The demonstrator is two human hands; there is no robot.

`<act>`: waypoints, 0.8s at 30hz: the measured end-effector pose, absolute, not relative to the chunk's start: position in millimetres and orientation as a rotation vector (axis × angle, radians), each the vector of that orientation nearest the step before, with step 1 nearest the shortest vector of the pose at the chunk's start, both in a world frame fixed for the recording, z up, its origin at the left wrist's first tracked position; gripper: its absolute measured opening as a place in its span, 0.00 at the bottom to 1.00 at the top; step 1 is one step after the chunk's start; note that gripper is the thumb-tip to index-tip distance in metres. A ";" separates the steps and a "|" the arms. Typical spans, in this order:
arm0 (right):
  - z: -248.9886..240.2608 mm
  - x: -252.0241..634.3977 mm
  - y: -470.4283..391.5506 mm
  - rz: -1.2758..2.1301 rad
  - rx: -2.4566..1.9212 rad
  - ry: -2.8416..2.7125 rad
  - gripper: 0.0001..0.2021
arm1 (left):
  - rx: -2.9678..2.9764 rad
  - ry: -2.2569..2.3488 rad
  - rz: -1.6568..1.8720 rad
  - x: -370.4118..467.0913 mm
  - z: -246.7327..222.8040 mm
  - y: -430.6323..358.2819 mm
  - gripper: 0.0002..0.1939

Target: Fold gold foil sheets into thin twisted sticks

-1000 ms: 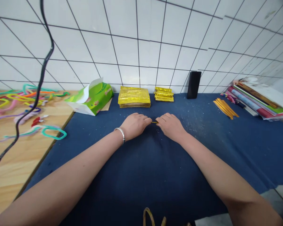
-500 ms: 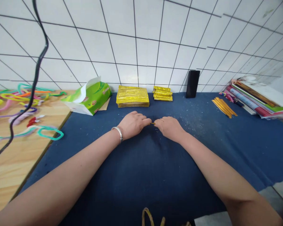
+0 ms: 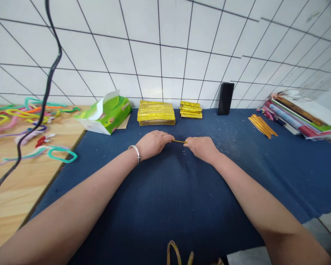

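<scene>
A thin gold strip stretches between my two hands, just above the dark blue cloth. My left hand, with a silver bangle at the wrist, is closed on the strip's left end. The fingers of my right hand pinch its right end. Both ends are hidden in the fingers. Behind my left hand lies a thick stack of gold foil pieces. A smaller gold stack sits to its right, near the wall.
A green tissue pack lies back left. Pipe cleaners cover the wooden board, with a black cable in front. A black phone leans on the wall. Gold strips and piled books are at right.
My hands have moved apart, the left one leftward and the right one slightly rightward. More of the gold strip now shows between them. The view has shifted slightly.
</scene>
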State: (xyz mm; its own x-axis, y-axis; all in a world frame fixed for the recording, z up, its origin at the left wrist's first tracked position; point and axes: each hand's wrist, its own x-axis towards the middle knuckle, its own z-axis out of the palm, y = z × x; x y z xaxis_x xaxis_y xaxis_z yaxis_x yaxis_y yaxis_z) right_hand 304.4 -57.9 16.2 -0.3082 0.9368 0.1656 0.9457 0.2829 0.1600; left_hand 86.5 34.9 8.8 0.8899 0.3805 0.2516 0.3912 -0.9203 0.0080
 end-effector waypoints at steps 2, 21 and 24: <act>13.6 307.5 -57.3 -0.344 -1.830 -2.491 0.17 | -3.036 -0.613 -0.386 85.4 7.4 36.0 0.13; 17.2 320.1 -56.5 -0.484 -1.884 -2.510 0.23 | -2.771 -0.628 -0.396 77.4 9.3 40.8 0.22; 18.4 322.8 -55.9 -0.460 -1.878 -2.537 0.24 | -2.777 -0.560 -0.424 77.0 8.4 43.0 0.20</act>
